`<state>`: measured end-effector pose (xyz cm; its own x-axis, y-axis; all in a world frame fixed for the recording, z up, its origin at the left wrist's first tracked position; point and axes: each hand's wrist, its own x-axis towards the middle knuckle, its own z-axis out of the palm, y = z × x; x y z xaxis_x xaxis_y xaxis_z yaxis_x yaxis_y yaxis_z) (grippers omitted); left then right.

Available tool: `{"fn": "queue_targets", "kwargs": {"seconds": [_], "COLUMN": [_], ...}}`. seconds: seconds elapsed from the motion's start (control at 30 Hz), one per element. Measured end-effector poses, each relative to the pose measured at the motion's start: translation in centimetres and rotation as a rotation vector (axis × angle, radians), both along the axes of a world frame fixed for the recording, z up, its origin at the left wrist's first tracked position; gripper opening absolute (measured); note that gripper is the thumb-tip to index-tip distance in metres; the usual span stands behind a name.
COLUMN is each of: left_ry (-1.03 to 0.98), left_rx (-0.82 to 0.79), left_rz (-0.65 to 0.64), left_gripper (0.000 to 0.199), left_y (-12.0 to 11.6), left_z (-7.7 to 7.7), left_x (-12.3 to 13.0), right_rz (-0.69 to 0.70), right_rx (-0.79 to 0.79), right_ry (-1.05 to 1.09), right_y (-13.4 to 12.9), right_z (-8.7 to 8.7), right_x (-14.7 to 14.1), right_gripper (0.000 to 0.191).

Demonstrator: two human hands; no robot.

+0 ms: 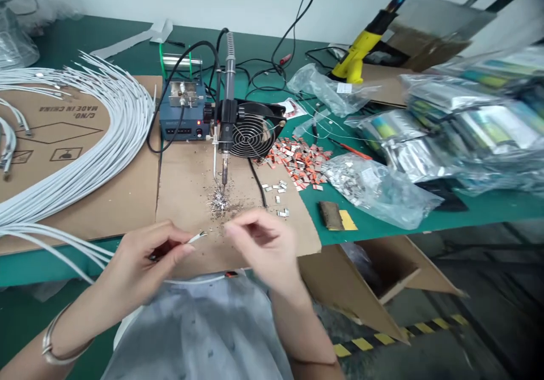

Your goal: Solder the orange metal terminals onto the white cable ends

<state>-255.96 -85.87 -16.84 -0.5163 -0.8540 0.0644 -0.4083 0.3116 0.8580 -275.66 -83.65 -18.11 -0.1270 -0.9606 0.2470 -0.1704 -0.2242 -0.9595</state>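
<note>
At far left, a bundle of white cables [131, 119] lies curved on a cardboard sheet [72, 125], apparently to keep the lengths together and within left-hand reach. The left hand [148, 255] pinches one white cable [196, 237] between thumb and forefinger. The grip sits close behind the cable end, presumably to steady the fine wires; these project beyond the fingertips, pointing right.

The blue soldering station [182, 125] stands behind, its red indicator lit. To its right, the soldering iron [229, 85] is clamped upright, tip down, a mounting that likely leaves both hands free. Dark debris [219, 201] surrounds the tip. The cable end lies below and left of the tip, nearer the operator and apart from it. A cooling fan [249, 136] stands beside the iron, probably to move fumes.

The right hand [267, 247] is blurred, fingers curled, thumb near forefinger; whether it grasps anything cannot be determined. A gap separates it from the cable end. Farther right, orange-and-metal connector pieces [301, 161] are heaped, seemingly for right-hand access.
</note>
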Motion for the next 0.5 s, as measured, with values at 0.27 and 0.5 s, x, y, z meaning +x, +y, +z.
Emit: {"fn": "queue_targets", "kwargs": {"seconds": [0.27, 0.5], "left_ry": [-0.186, -0.385], "left_rx": [-0.137, -0.138], "left_rz": [-0.108, -0.203], "left_gripper": [0.016, 0.025], "left_y": [-1.7, -4.1], "left_z": [-0.3, 0.2], "left_x": [-0.7, -2.3], "right_rz": [-0.286, -0.04], "right_rx": [0.214, 0.265], "right_ry": [1.221, 1.296], "right_y": [-8.1, -11.9], "right_z": [0.7, -0.1], "right_x": [-15.2, -17.4], "right_gripper": [0.02, 0.006]}}
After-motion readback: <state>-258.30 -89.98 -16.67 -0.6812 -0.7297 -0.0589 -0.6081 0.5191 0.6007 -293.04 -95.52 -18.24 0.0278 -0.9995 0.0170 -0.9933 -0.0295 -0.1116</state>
